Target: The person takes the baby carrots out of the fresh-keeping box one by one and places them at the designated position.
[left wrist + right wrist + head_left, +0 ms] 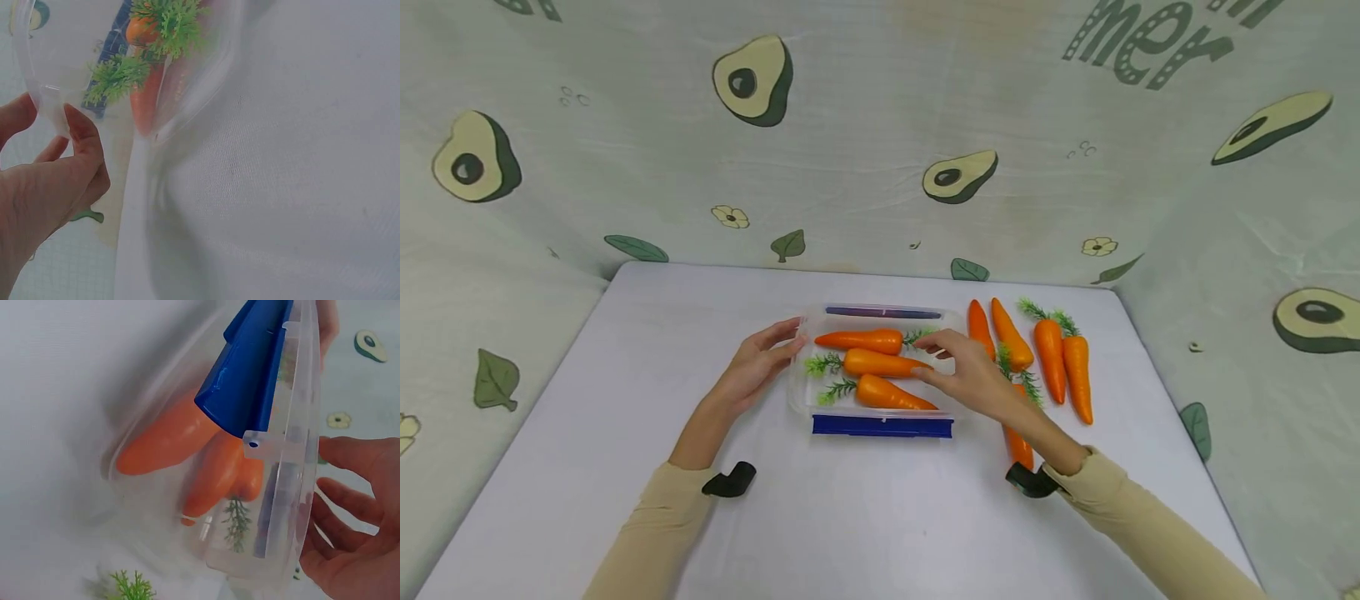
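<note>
A clear plastic container with blue clip flaps stands on the table, holding three orange carrots with green tops. The upper carrot points left, while the middle carrot and lower carrot point right. My left hand pinches the container's left rim between thumb and fingers. Over the container's right side hovers my right hand, fingers loosely bent, thumb overlapping the middle carrot's tip in the head view. In the right wrist view, that hand shows just above the rim with nothing between thumb and fingers.
Several more carrots lie right of the container, including a pair with leafy tops at the back and a carrot partly under my right forearm. A blue flap sticks out from the container's front. Avocado-print cloth hangs behind the table.
</note>
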A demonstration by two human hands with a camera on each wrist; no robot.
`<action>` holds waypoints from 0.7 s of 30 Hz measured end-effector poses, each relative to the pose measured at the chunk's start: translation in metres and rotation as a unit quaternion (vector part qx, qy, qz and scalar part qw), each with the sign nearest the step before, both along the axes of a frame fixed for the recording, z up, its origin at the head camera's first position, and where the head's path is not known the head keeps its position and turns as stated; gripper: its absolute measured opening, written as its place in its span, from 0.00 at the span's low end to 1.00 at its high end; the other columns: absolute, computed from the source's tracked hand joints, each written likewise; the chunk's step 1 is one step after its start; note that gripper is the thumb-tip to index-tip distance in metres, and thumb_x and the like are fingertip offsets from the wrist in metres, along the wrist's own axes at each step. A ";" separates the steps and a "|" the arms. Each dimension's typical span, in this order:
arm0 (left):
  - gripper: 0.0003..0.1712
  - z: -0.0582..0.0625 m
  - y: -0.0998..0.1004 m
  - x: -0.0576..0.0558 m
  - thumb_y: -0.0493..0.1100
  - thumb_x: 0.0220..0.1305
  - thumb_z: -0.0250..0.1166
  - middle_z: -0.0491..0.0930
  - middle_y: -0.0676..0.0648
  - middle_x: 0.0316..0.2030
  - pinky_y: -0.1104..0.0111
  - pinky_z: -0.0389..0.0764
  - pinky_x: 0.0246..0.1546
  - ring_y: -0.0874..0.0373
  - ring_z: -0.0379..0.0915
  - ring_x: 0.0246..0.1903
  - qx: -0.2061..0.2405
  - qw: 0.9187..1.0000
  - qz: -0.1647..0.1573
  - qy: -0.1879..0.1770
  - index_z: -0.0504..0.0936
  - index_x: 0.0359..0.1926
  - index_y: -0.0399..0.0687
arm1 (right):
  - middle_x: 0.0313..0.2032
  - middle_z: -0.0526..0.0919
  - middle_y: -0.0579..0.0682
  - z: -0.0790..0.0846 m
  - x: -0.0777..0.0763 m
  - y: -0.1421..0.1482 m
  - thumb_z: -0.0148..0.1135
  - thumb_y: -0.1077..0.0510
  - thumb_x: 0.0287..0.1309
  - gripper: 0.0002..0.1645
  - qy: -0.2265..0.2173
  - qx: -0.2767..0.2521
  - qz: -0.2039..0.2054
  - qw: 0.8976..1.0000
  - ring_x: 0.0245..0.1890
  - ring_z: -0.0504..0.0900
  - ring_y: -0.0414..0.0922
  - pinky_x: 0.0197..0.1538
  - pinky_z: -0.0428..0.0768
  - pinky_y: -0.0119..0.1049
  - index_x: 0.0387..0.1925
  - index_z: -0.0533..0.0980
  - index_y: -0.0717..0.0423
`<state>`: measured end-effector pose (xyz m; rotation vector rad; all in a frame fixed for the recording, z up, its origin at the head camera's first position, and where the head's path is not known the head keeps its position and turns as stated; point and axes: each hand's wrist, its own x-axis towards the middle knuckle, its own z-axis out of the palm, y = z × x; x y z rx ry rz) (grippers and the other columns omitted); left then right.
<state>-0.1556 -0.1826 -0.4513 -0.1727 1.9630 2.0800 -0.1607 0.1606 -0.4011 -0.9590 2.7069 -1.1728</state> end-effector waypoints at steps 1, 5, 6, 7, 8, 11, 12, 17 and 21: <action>0.36 0.000 0.000 0.000 0.47 0.75 0.64 0.59 0.41 0.75 0.60 0.63 0.73 0.55 0.61 0.66 0.001 1.000 0.000 0.000 0.64 0.78 0.45 | 0.52 0.84 0.60 -0.001 0.000 -0.002 0.73 0.62 0.62 0.23 -0.004 0.000 0.008 1.000 0.51 0.82 0.58 0.56 0.82 0.55 0.56 0.79 0.65; 0.36 0.000 0.000 0.001 0.47 0.75 0.64 0.59 0.41 0.74 0.61 0.64 0.72 0.55 0.62 0.66 0.003 1.000 -0.002 0.001 0.64 0.78 0.45 | 0.53 0.84 0.62 -0.007 0.000 -0.007 0.73 0.62 0.62 0.25 -0.014 0.010 0.035 0.999 0.51 0.81 0.59 0.56 0.82 0.56 0.58 0.78 0.67; 0.35 0.001 0.000 0.001 0.47 0.75 0.64 0.59 0.41 0.74 0.62 0.64 0.72 0.55 0.62 0.66 0.004 1.000 -0.001 0.002 0.64 0.78 0.45 | 0.53 0.84 0.61 -0.008 0.000 -0.009 0.73 0.61 0.62 0.26 -0.018 0.016 0.041 0.999 0.51 0.81 0.58 0.56 0.82 0.55 0.59 0.78 0.67; 0.35 0.001 0.000 0.001 0.46 0.75 0.64 0.59 0.41 0.74 0.62 0.65 0.72 0.55 0.62 0.66 0.005 1.000 -0.001 0.002 0.64 0.77 0.45 | 0.54 0.84 0.60 -0.010 0.000 -0.010 0.74 0.61 0.61 0.26 -0.023 0.022 0.044 0.999 0.52 0.81 0.57 0.56 0.82 0.54 0.59 0.78 0.67; 0.35 0.001 0.000 0.001 0.46 0.75 0.63 0.59 0.41 0.74 0.63 0.65 0.71 0.55 0.62 0.65 0.005 1.000 -0.001 0.002 0.64 0.77 0.44 | 0.54 0.84 0.59 -0.011 0.000 -0.010 0.74 0.61 0.61 0.27 -0.026 0.028 0.048 0.998 0.52 0.81 0.56 0.57 0.81 0.53 0.60 0.78 0.66; 0.35 0.001 0.001 0.001 0.46 0.75 0.63 0.60 0.42 0.74 0.63 0.66 0.71 0.56 0.63 0.64 0.004 1.000 -0.002 0.003 0.64 0.77 0.44 | 0.54 0.84 0.58 -0.013 0.000 -0.013 0.74 0.60 0.61 0.28 -0.039 0.042 0.062 0.996 0.53 0.81 0.54 0.59 0.81 0.51 0.60 0.78 0.65; 0.35 0.001 0.001 0.001 0.46 0.75 0.63 0.60 0.41 0.74 0.64 0.67 0.70 0.56 0.63 0.64 0.003 1.000 -0.002 0.003 0.64 0.77 0.44 | 0.55 0.84 0.58 -0.014 0.000 -0.013 0.74 0.60 0.61 0.27 -0.044 0.043 0.067 0.996 0.54 0.81 0.54 0.59 0.81 0.51 0.60 0.78 0.65; 0.35 0.001 0.001 0.001 0.46 0.75 0.64 0.60 0.41 0.74 0.69 0.70 0.66 0.57 0.65 0.62 -0.001 1.000 -0.003 0.006 0.64 0.78 0.44 | 0.53 0.84 0.59 -0.017 -0.003 -0.016 0.74 0.60 0.62 0.26 -0.062 0.040 0.098 0.992 0.52 0.82 0.55 0.59 0.81 0.49 0.59 0.78 0.66; 0.35 0.000 0.000 0.001 0.46 0.75 0.63 0.60 0.41 0.74 0.74 0.72 0.63 0.56 0.65 0.62 0.000 1.000 -0.001 0.008 0.64 0.77 0.44 | 0.51 0.85 0.59 -0.018 -0.006 -0.018 0.73 0.60 0.62 0.25 -0.080 0.048 0.116 0.989 0.49 0.83 0.54 0.56 0.83 0.46 0.58 0.79 0.66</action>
